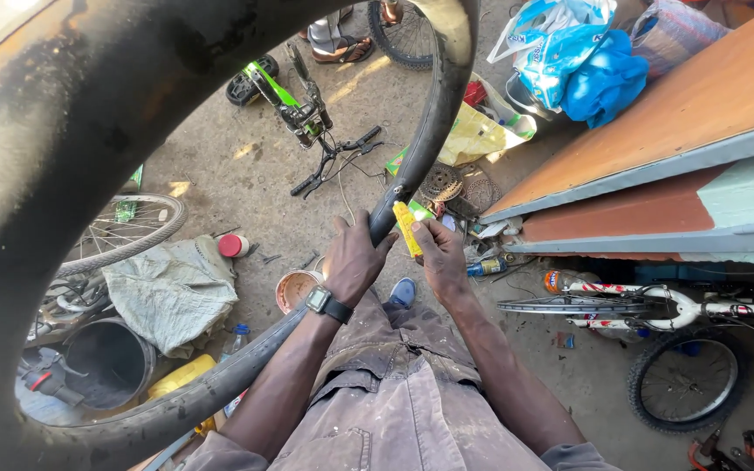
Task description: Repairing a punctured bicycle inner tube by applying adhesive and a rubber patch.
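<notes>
Black rubber inner tube [220, 384] loops wide around the view, its run rising past the knees; left hand [355, 262] wraps it, grip pressed shut. Right hand [442, 262] (just beside, right of tube) pinches a small yellow piece [407, 228] touching it.

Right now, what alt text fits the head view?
A left hand grips a black inner tube while the right hand holds a small yellow tube against it, above a littered workshop floor with bicycle parts.
</notes>
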